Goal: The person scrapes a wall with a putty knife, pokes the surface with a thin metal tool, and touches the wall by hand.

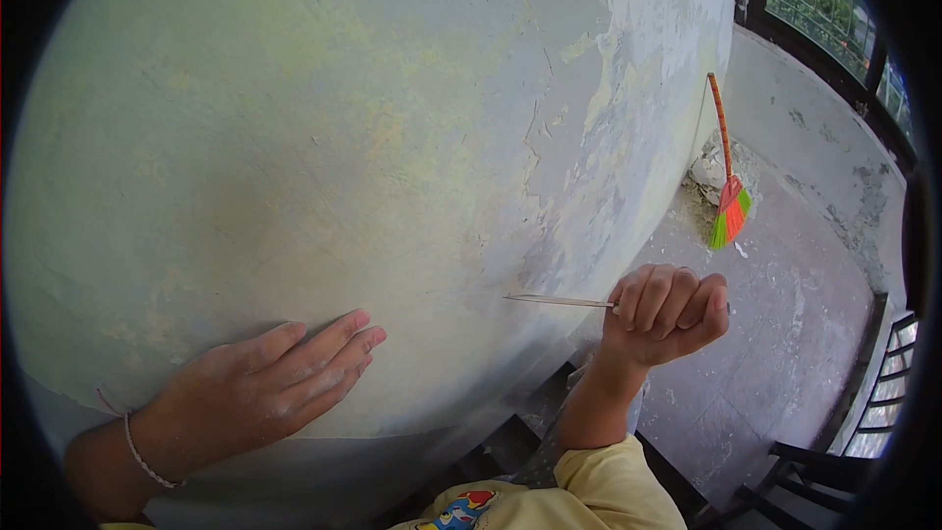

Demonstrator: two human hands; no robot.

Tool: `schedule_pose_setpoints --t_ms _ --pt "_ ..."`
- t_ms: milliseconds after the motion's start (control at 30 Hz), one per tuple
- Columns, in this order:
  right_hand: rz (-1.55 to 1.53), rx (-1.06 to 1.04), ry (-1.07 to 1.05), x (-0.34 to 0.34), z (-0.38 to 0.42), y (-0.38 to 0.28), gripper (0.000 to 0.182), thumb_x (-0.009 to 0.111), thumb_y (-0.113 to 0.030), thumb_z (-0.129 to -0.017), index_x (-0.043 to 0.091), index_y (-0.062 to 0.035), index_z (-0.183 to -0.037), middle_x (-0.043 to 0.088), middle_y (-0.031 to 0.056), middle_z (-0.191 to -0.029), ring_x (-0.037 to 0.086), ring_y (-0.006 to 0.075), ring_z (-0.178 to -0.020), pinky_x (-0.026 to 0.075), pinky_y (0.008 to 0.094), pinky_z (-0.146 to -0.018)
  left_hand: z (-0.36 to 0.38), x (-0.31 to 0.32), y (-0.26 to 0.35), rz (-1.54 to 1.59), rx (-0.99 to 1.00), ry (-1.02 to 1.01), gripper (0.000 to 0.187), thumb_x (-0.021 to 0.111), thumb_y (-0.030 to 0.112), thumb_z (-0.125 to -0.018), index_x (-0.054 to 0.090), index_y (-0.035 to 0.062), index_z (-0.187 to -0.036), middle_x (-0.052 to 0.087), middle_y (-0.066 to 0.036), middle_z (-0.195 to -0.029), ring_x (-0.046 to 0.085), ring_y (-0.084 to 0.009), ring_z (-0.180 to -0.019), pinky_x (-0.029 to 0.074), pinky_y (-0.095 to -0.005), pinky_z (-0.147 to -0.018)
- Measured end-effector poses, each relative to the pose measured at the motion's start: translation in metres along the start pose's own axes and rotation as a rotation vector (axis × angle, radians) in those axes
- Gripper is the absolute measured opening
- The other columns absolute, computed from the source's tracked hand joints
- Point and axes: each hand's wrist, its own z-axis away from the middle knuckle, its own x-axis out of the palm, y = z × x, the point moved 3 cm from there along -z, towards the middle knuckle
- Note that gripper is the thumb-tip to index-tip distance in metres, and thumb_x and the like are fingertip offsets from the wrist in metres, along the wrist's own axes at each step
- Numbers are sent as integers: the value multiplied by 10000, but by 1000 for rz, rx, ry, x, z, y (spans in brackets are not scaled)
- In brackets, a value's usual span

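Note:
My left hand (280,380) lies against the lower part of the wall (324,186), its fingers stretched out and pointing right, with whitish dust on them. A cord bracelet (142,451) circles that wrist. To the right, my right hand (667,306) is closed in a fist round a scraper (559,300). Its thin blade, seen edge-on, points left at the wall; whether its tip touches I cannot tell. The wall's paint is patchy, with cracks and peeling flakes at the upper right.
An orange and green broom (728,198) leans in the corner beside rubble (708,169). Dusty floor (756,344) stretches along the right. Windows (824,5) are at the upper right, a dark chair (814,476) at the lower right.

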Motion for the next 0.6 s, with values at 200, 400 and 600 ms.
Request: schedule_pose_setpoints --t_ms 200,400,600 --pt "176 216 -58 11 24 47 471 439 -156 -1013 283 -112 -570 355 33 -440 303 130 -327 302 295 -297 0 -2 -1 -8 -11 4 257 584 172 -957 677 199 -1195 608 53 -1407 490 -112 -1366 375 -264 -1033" --pt "277 -14 -50 -4 10 17 406 414 -177 -1018 311 -121 -628 350 13 -437 279 100 -312 276 251 -274 5 3 6 -3 -15 28 245 590 178 -962 678 194 -1190 608 59 -1401 491 -108 -1363 370 -268 -1051" --pt "143 -119 -151 9 -1 -29 389 462 -184 -995 352 -109 -630 341 16 -426 271 121 -303 276 305 -272 4 4 1 -112 16 61 238 603 177 -955 687 204 -1176 602 68 -1406 490 -103 -1358 376 -263 -1036"
